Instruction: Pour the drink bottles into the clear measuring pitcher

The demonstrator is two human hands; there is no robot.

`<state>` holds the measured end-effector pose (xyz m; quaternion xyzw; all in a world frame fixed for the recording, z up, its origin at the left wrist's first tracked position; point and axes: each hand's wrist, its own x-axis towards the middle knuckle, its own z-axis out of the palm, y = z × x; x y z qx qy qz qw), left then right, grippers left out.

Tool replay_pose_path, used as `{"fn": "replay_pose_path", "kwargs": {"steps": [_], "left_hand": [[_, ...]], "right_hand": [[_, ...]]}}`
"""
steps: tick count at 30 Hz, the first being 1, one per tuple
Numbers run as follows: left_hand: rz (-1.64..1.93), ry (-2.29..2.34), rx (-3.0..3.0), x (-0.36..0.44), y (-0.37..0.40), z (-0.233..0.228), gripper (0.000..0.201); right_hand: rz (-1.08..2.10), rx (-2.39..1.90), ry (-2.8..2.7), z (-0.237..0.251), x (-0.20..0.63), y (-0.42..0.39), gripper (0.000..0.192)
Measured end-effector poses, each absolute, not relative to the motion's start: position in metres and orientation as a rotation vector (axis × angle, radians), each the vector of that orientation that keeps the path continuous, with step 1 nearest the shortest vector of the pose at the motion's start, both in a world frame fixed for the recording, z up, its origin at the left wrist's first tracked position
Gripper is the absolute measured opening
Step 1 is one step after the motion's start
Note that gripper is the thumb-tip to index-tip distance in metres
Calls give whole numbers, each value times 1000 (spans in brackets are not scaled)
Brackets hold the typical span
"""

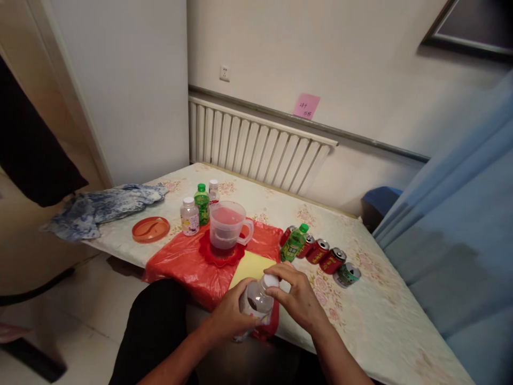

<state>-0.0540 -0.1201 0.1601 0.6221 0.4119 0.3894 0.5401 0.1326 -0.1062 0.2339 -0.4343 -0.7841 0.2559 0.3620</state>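
Observation:
A clear plastic bottle point(258, 300) with a printed label is tilted over the table's front edge. My left hand point(232, 313) wraps round its body. The fingers and thumb of my right hand point(298, 297) pinch the white cap point(270, 282), which sits on the bottle's neck. Just beyond my hands lies a yellow cloth or sheet point(250, 266) on red plastic sheeting point(180, 267). Behind it, a clear measuring jug point(226, 227) with pinkish liquid stands on a red scalloped plate point(206, 254).
Left of the jug stand a white-capped bottle point(189, 218), a green bottle point(202, 206) and another clear bottle point(214, 191). A red-orange lid point(151, 229) lies farther left. Several cans, including a red can point(333, 261), and a green bottle point(295, 243) are at right.

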Motion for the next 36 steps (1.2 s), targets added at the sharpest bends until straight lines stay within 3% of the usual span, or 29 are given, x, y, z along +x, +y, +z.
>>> {"fn": "replay_pose_path", "kwargs": {"steps": [11, 20, 23, 28, 33, 36], "left_hand": [[938, 904, 1448, -57, -119, 153, 70], [955, 887, 1406, -57, -118, 148, 70], [962, 860, 1403, -57, -118, 149, 70], [1006, 848, 1396, -57, -113, 151, 71], [1060, 834, 1397, -54, -109, 146, 72], [1027, 803, 1421, -50, -106, 138, 72]], "right_hand": [[913, -894, -2017, 235, 140, -101, 32], [751, -1010, -1979, 233, 133, -99, 23], [714, -1114, -1890, 230, 132, -99, 37], [1050, -1116, -1684, 208, 136, -100, 85], [1452, -989, -1519, 175, 132, -113, 77], [1515, -940, -1386, 166, 130, -118, 71]]}}
